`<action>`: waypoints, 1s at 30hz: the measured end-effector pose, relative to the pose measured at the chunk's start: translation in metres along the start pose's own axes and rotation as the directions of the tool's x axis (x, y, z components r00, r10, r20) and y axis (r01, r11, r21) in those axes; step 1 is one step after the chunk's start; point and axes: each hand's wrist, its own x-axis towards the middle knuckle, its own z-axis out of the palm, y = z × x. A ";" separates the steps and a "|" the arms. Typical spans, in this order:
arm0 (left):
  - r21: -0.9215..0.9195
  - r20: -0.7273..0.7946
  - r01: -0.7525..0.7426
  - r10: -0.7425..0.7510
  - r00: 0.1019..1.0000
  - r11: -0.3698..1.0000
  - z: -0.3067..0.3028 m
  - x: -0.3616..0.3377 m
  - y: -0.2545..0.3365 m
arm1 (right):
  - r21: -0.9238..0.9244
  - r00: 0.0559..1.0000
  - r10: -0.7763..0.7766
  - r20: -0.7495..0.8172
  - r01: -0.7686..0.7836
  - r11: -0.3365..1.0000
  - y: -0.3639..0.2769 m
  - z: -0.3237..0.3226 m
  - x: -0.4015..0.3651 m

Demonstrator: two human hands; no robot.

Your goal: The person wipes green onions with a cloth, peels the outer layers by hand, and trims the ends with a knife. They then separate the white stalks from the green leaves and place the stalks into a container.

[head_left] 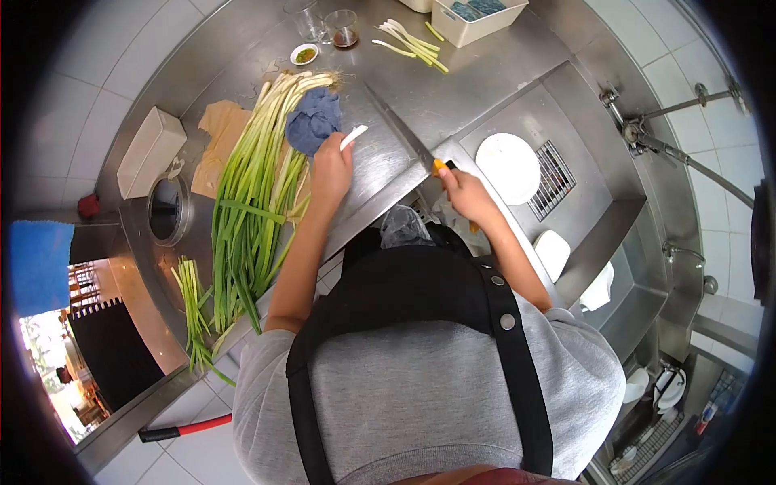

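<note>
My left hand (331, 171) pinches a white scallion piece (354, 137) beside the scallion pile (252, 198); my right hand (467, 196) is closed round the knife (401, 131). Right of the pile, a few stalks (411, 42) look trimmed; the pile mostly doesn't.

Landmark: onion pile (252, 194), on counter (477, 85). Left: sheet (217, 145), partly under pile; box (152, 153) farther left, round opening (167, 214) just nearer the person. Near-left: small bunch (191, 303), by leaf ends. Right edge, root end: cloth (314, 120). Beyond root end: dish (305, 54), then two glasses (343, 31). Beyond and right: loose stalks (412, 44), tub (473, 26) adjacent. Well right: sink (594, 174), holding plate (508, 168) beside grate (556, 182).
</note>
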 end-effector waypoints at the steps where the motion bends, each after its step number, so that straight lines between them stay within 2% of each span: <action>1: 0.009 -0.003 0.015 -0.015 1.000 1.000 -0.003 0.002 -0.001 | 0.001 0.998 -0.038 -0.049 0.038 0.999 -0.009 -0.008 0.003; 2: 0.013 -0.009 0.023 -0.023 1.000 1.000 -0.006 0.001 0.000 | 0.000 0.992 -0.075 -0.099 0.075 0.997 -0.018 -0.018 0.007; 4: 0.018 0.012 -0.030 0.029 0.999 0.999 -0.011 0.000 0.006 | -0.184 0.960 -0.159 -0.230 0.117 0.976 -0.036 -0.038 0.024; 6: 0.010 0.024 -0.040 0.040 0.999 0.999 -0.012 -0.003 0.010 | -0.311 0.894 -0.306 -0.326 0.204 0.928 -0.026 -0.048 0.065; 7: -0.001 0.040 -0.053 0.053 0.998 0.999 -0.012 -0.004 0.011 | -0.312 0.893 -0.309 -0.327 0.207 0.927 -0.021 -0.051 0.086; 9: -0.036 0.056 -0.067 0.069 0.996 0.997 -0.011 -0.006 0.010 | -0.476 0.829 -0.448 -0.335 0.261 0.840 -0.007 -0.052 0.123; 13: -0.062 0.086 -0.035 0.041 0.995 0.997 -0.011 -0.015 0.007 | -0.560 0.850 -0.454 -0.267 0.246 0.791 0.018 -0.036 0.168; 14: -0.058 0.065 -0.022 0.026 0.998 0.998 -0.013 -0.017 0.007 | -0.558 0.829 -0.478 -0.291 0.260 0.788 0.028 -0.031 0.178; 16: -0.174 -0.084 -0.027 0.013 0.996 0.984 -0.018 -0.023 0.009 | -0.563 0.803 -0.519 -0.292 0.295 0.772 0.019 -0.029 0.181; 18: -0.235 -0.085 0.062 -0.084 0.993 0.970 -0.034 -0.025 0.009 | -0.659 0.838 -0.457 -0.299 0.164 0.734 0.015 -0.023 0.173; 19: -0.299 -0.067 0.133 -0.160 0.985 0.945 -0.045 -0.024 0.010 | -0.658 0.760 -0.566 -0.319 0.252 0.709 0.007 -0.021 0.165; 21: -0.311 -0.131 0.182 -0.231 0.964 0.933 -0.071 -0.025 0.006 | -0.503 0.676 -0.706 -0.211 0.544 0.671 -0.020 -0.019 0.131; 22: -0.325 -0.179 0.218 -0.287 0.941 0.920 -0.083 -0.027 0.000 | -0.445 0.557 -0.827 -0.075 0.724 0.527 -0.024 -0.013 0.119; 23: -0.370 -0.216 0.292 -0.387 0.896 0.882 -0.095 -0.031 -0.008 | -0.399 0.453 -0.887 0.096 0.833 0.382 -0.027 -0.005 0.104; 24: -0.359 -0.261 0.309 -0.413 0.873 0.880 -0.107 -0.036 -0.014 | -0.340 0.424 -0.857 0.293 0.884 0.321 -0.030 0.002 0.090; 25: -0.529 -0.287 0.242 -0.440 0.851 0.813 -0.120 -0.041 -0.020 | -0.337 0.402 -0.787 0.467 0.904 0.263 -0.026 0.009 0.089; 26: -0.675 -0.311 0.148 -0.461 0.831 0.723 -0.133 -0.049 -0.025 | -0.346 0.383 -0.787 0.484 0.910 0.229 -0.017 0.020 0.093; 27: -0.690 -0.368 0.074 -0.437 0.821 0.720 -0.150 -0.059 -0.025 | -0.247 0.335 -0.872 0.356 0.934 0.258 -0.020 0.027 0.097; 28: -0.679 -0.407 0.065 -0.449 0.795 0.731 -0.169 -0.070 -0.021 | -0.225 0.292 -0.878 0.378 0.950 0.219 -0.020 0.031 0.111; 29: -0.706 -0.538 -0.067 -0.472 0.699 0.705 -0.190 -0.084 -0.015 | -0.215 0.571 -0.722 0.390 0.819 0.532 -0.020 0.035 0.126; 30: -0.706 -0.642 -0.200 -0.495 0.585 0.679 -0.210 -0.100 -0.004 | -0.218 0.785 -0.468 0.406 0.581 0.784 -0.023 0.042 0.134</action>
